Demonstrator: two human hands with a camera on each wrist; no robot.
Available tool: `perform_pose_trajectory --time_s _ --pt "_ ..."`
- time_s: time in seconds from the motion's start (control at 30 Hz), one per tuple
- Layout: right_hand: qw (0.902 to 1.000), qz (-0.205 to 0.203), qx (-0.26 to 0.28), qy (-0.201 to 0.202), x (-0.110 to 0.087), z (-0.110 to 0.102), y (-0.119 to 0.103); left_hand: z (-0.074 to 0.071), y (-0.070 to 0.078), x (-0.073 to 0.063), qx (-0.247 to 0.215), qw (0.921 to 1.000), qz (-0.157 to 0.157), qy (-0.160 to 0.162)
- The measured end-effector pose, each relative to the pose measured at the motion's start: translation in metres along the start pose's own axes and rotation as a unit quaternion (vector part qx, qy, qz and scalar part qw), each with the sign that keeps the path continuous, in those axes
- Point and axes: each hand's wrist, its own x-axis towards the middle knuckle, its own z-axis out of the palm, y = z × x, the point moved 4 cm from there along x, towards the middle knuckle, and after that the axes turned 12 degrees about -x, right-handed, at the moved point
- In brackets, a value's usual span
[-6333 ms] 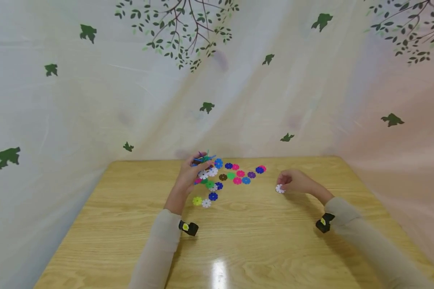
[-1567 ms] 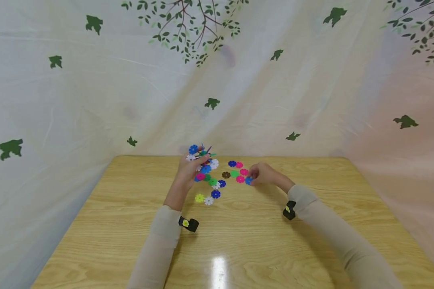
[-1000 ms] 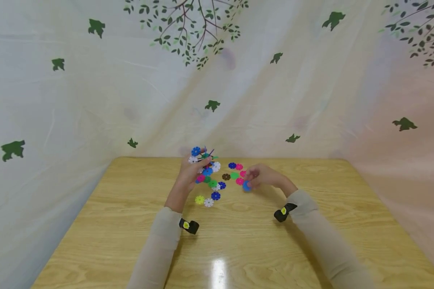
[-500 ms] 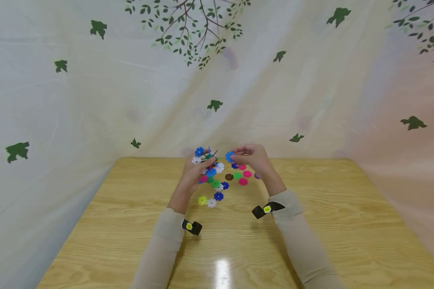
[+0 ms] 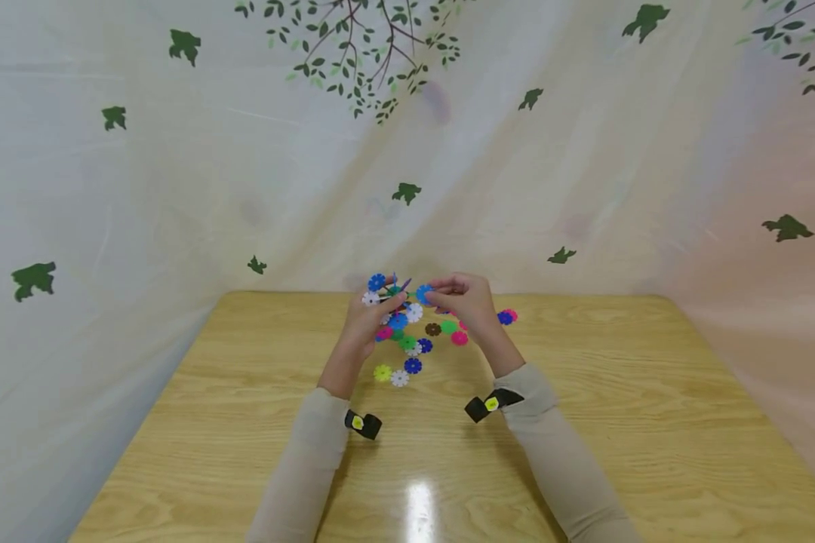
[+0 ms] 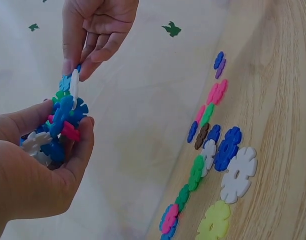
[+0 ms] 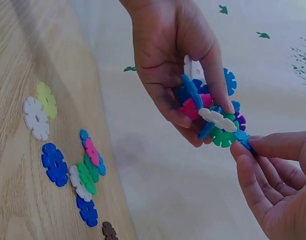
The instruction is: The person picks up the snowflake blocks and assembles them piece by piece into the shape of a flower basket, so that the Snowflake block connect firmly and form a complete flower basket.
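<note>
My left hand (image 5: 361, 320) grips a cluster of joined plastic snowflake discs (image 6: 65, 117), raised over the far part of the table. Blue, white, pink, green and purple discs show in it, set at various angles. My right hand (image 5: 472, 300) pinches a light blue snowflake disc (image 7: 243, 141) between thumb and fingers. That disc's edge sits right at the green disc (image 7: 223, 138) on the cluster's near side in the right wrist view. The left fingers and palm hide part of the cluster.
Loose snowflake discs lie on the wooden table (image 5: 244, 452) beneath the hands, among them a yellow disc (image 5: 382, 373), a white disc (image 5: 399, 378) and a brown disc (image 5: 433, 329). Behind the table's far edge hangs a pale curtain (image 5: 299, 188) with leaf prints.
My right hand earlier pinched a white disc at the right. Later it picked up the light blue disc from the table and brought it up and left to the cluster. My left hand stayed nearly still.
</note>
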Motion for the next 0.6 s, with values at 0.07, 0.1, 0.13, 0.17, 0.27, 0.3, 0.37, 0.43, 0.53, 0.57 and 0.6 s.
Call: perform_pose_trajectory --time_s 0.07,0.1,0.13,0.17,0.27,0.3,0.37,0.43,0.53,0.57,0.6 --pt "1.0000 0.000 -0.003 0.002 -0.0009 0.0006 -0.0009 0.0002 0.0002 -0.0007 0.001 1.0000 0.002 0.000" --pt "1.0000 0.000 -0.003 0.003 -0.0011 0.0008 -0.0010 0.0002 0.0002 -0.0010 0.003 1.0000 0.004 0.001" --pt "1.0000 -0.002 -0.006 0.004 -0.0013 0.0012 -0.0014 -0.0002 0.0002 -0.0010 0.007 1.0000 0.006 0.002" --pt "0.9999 -0.004 -0.009 0.006 -0.0014 0.0016 -0.0017 -0.0003 0.0004 -0.0013 0.010 0.9999 0.008 0.003" --pt "0.9996 -0.015 -0.020 0.013 -0.0017 0.0033 -0.0021 -0.0014 0.0009 -0.0019 0.026 0.9995 0.015 0.008" --pt "0.9994 -0.020 -0.023 0.015 -0.0018 0.0039 -0.0022 -0.0016 0.0011 -0.0022 0.030 0.9993 0.017 0.010" --pt "0.9989 -0.029 -0.029 0.021 -0.0016 0.0054 -0.0018 -0.0014 0.0014 -0.0028 0.035 0.9991 0.020 0.010" --pt "0.9985 -0.035 -0.032 0.026 -0.0013 0.0067 -0.0015 -0.0010 0.0014 -0.0032 0.035 0.9991 0.024 0.007" --pt "0.9979 -0.045 -0.034 0.033 -0.0009 0.0077 -0.0005 -0.0002 0.0013 -0.0033 0.029 0.9991 0.030 0.000" --pt "0.9977 -0.047 -0.034 0.035 -0.0010 0.0079 -0.0006 0.0001 0.0013 -0.0033 0.026 0.9991 0.032 -0.003" --pt "0.9975 -0.050 -0.034 0.036 -0.0012 0.0079 -0.0009 0.0005 0.0014 -0.0033 0.025 0.9991 0.034 -0.005"
